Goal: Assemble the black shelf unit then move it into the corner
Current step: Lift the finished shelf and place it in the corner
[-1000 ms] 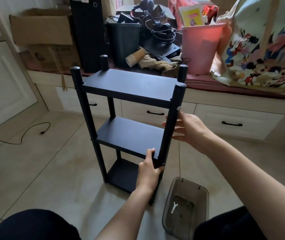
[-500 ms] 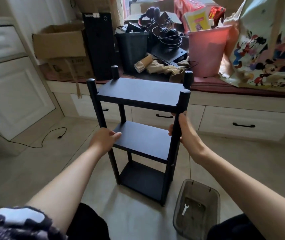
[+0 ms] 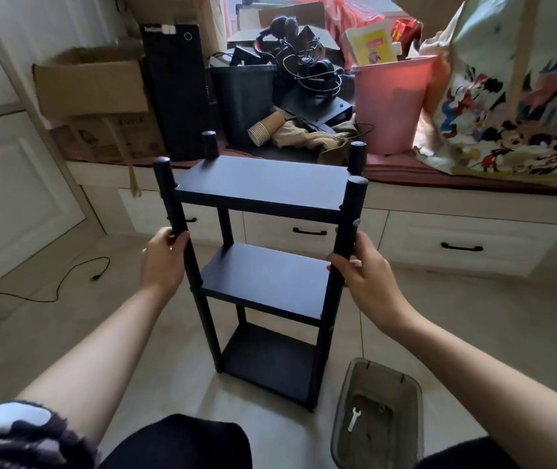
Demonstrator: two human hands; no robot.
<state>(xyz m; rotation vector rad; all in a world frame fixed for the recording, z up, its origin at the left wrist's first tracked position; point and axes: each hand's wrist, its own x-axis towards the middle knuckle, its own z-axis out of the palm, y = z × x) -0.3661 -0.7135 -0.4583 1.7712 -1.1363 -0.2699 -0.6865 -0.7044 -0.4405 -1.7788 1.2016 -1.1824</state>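
Observation:
The black shelf unit (image 3: 263, 184) stands upright on the tiled floor in front of me, with three boards and four round posts. My left hand (image 3: 163, 257) grips the near left post just above the middle board. My right hand (image 3: 363, 269) grips the near right post at about the same height. Both arms reach forward from the bottom of the view.
A smoky plastic bin (image 3: 377, 414) holding a small white wrench (image 3: 354, 419) sits on the floor at the near right. Behind the shelf runs a drawer bench (image 3: 466, 238) piled with a cardboard box (image 3: 92, 84), computer tower (image 3: 177, 86), black bin (image 3: 243, 96), pink bucket (image 3: 392, 103). A cable (image 3: 67, 279) lies left.
My left hand left the near right post's lower part and now grips the near left post higher up. My right hand has closed round the right post. The view has risen and shifted.

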